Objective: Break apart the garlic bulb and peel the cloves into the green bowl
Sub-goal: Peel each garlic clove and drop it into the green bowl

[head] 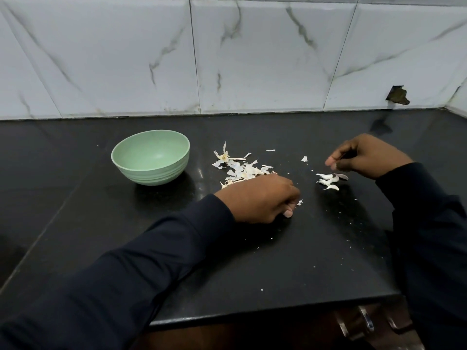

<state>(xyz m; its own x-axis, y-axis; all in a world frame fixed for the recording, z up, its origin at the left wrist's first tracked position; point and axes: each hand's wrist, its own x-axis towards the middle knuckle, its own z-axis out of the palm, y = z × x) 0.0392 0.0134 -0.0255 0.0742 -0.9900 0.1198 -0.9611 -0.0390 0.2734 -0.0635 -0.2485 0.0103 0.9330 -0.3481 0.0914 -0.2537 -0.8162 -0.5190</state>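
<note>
The green bowl stands empty on the black counter, left of centre. A heap of papery garlic skins lies just right of it. Three white garlic cloves lie close together further right. My left hand rests on the counter at the near edge of the skins. Its fingers are curled into a fist, nothing shows inside it, and a small skin scrap lies at its fingertips. My right hand hovers just above and behind the cloves, fingers loosely curled and pointing down-left, holding nothing I can see.
A marble-tiled wall rises behind the counter, with a broken hole at the right. Tiny skin flakes dot the counter toward its front edge. A metal handle shows below that edge at the right.
</note>
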